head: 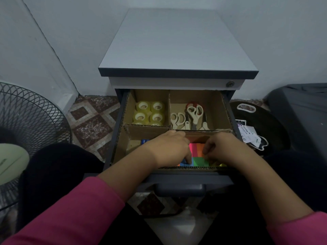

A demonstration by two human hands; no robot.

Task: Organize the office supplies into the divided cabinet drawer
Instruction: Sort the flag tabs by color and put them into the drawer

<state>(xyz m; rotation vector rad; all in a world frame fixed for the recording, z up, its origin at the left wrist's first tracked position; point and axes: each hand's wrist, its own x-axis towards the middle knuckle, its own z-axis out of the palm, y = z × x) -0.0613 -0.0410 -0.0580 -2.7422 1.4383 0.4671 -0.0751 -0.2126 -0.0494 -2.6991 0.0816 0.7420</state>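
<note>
While both the left hand [170,147] and right hand [219,147] pinch the sticky-note pads [199,156] (fingers curled), uneven pressure could skew the stacks against the cardboard divider [198,133].

Drawer [178,177] pulled open, lined with cardboard dividers [169,110]. Back-left compartment: four tape rolls [150,113], packed together. Back-right compartment: several scissors [190,116], beige handles, one red pair. Front-right compartment: bright sticky notes [198,156]. Left hand [169,149] and right hand [219,147] both reach in, fingers curled on the notes. Blue item [145,142] front-left, partly hidden.
</note>
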